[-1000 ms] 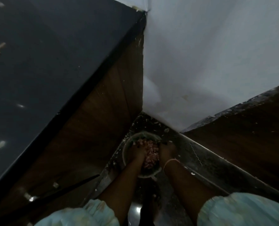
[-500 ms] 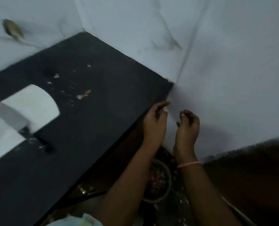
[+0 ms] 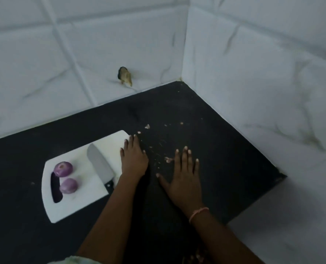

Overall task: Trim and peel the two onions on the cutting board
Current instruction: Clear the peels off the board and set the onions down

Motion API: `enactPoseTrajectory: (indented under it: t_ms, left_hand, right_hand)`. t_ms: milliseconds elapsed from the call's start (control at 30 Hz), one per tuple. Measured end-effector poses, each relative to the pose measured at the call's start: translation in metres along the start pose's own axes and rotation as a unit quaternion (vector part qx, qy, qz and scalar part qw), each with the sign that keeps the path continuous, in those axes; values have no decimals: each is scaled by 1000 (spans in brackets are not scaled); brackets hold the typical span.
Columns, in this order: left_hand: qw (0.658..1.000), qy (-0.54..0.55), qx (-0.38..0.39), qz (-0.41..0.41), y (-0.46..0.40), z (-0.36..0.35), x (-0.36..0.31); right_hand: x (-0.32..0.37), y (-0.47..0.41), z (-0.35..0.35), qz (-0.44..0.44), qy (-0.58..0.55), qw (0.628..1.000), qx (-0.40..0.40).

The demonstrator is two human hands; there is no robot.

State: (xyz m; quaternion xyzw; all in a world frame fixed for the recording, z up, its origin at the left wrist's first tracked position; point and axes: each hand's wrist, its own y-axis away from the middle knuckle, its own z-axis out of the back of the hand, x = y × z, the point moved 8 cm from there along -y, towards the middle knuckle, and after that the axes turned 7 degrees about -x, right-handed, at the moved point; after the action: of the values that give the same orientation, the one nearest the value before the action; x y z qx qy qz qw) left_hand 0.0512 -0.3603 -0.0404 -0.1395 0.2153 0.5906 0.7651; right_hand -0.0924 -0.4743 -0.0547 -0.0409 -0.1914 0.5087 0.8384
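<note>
Two peeled purple onions sit on the white cutting board [image 3: 78, 204], one nearer the wall [image 3: 63, 169] and one nearer me [image 3: 68, 185], beside the board's handle slot. A knife [image 3: 100, 166] lies on the board with its black handle toward me. My left hand [image 3: 133, 159] lies flat at the board's right edge, fingers straight, holding nothing. My right hand [image 3: 185, 178] is spread flat on the black counter [image 3: 225, 149], among small bits of onion skin [image 3: 168, 159].
White tiled walls meet in a corner [image 3: 183, 77] behind the counter. A brownish scrap [image 3: 125, 75] sticks to the back wall. The counter ends at a step on the right [image 3: 280, 176]. Skin crumbs [image 3: 147, 126] are scattered past the board.
A second ago both hands were down in a bowl of peels on the floor. They rose past the counter edge and now lie flat on the counter beside the board.
</note>
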Motion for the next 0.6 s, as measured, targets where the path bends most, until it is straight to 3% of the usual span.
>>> enactPoseTrajectory:
  t_ms: [300, 433, 533, 600]
  left_hand:
    - [1000, -19, -6, 0, -10, -9, 10]
    - [1000, -9, -14, -10, -7, -8, 11]
    - [998, -7, -56, -9, -12, 2, 14]
    - [996, 8, -94, -10, -18, 10, 16]
  right_hand:
    - [3, -117, -33, -9, 20, 1000, 10]
    - [1, -158, -33, 27, -106, 994, -5]
    - [-40, -175, -17, -63, -159, 981, -91]
    - [-60, -176, -23, -125, -140, 980, -66]
